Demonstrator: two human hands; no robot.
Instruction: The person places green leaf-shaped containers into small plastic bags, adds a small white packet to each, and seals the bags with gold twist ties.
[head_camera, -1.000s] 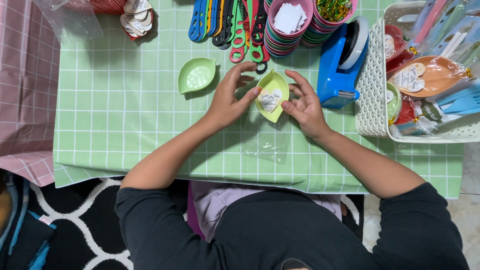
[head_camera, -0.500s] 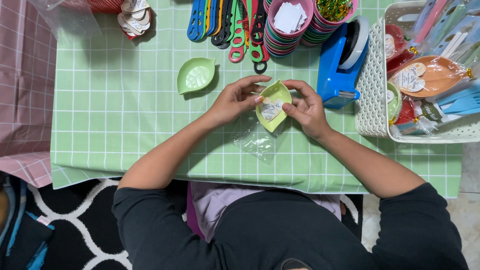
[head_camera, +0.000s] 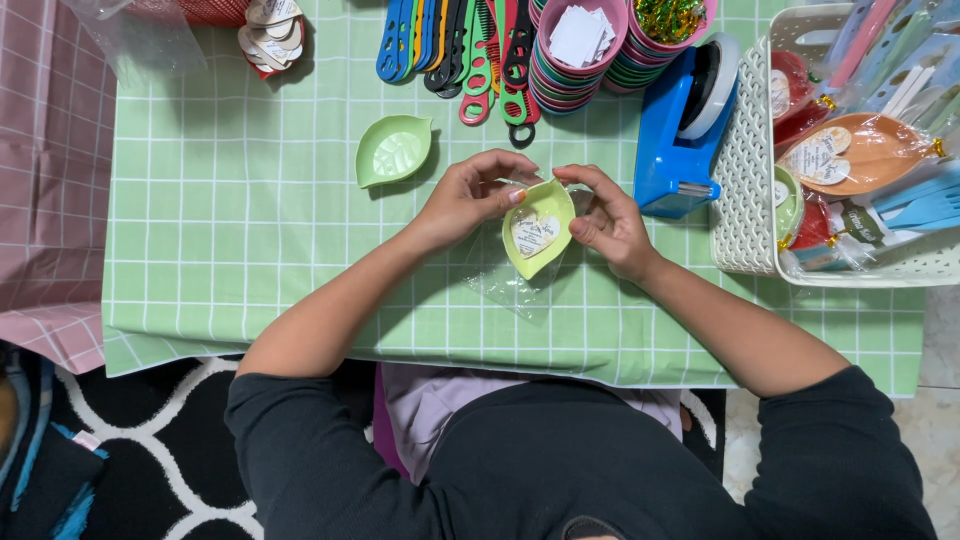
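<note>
The single head view looks almost straight down from above the person's own head, so the dark-sleeved shoulders and chest fill the bottom of the frame and both forearms run up toward the centre. It faces the table covered in a light green checked cloth (head_camera: 250, 250), which spans the upper two thirds of the frame from near enough to take in its full near edge. A black-and-white patterned rug (head_camera: 170, 450) shows at lower left, and a white perforated plastic basket (head_camera: 745, 170) is cut off at the upper right edge.

Yellow-green leaf-shaped dish (head_camera: 540, 238) with heart label, tilted
</note>
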